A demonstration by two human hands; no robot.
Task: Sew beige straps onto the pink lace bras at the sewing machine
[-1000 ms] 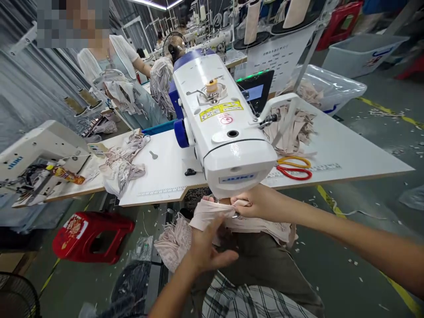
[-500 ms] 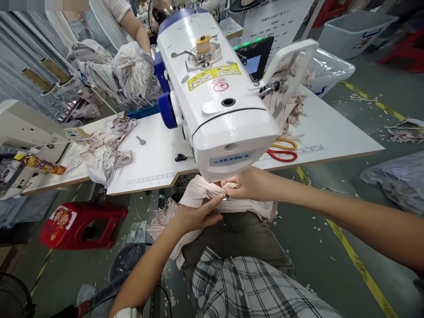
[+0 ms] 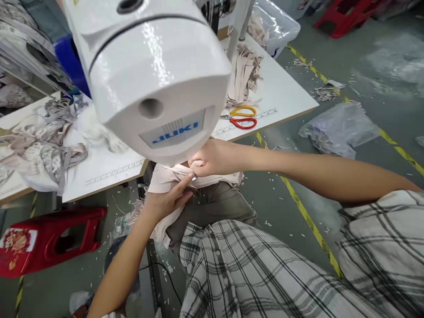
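Observation:
A pale pink fabric piece [image 3: 160,180] lies over my lap, just below the head of a white JUKI sewing machine [image 3: 155,88]. My left hand [image 3: 165,199] presses its thumb and forefinger on the fabric's upper edge. Close against those fingertips, my right hand [image 3: 212,158] is closed with a bunched bit of the same fabric in its fingers. A tiny bright spot shows where the hands meet; I cannot make out what it is. The machine's head hides the needle area and part of the right fingers.
Scissors with yellow and red handles [image 3: 243,117] lie on the white table [image 3: 285,95], near a pile of pink strips [image 3: 243,73]. Lacy garments [image 3: 49,150] are heaped on the left. A red stool [image 3: 53,238] stands at lower left, a plastic bag [image 3: 338,128] on the floor.
My view has come closer and tipped down, so the machine's head looks larger and the co-worker is mostly out of frame. Both hands keep the same grip on the fabric.

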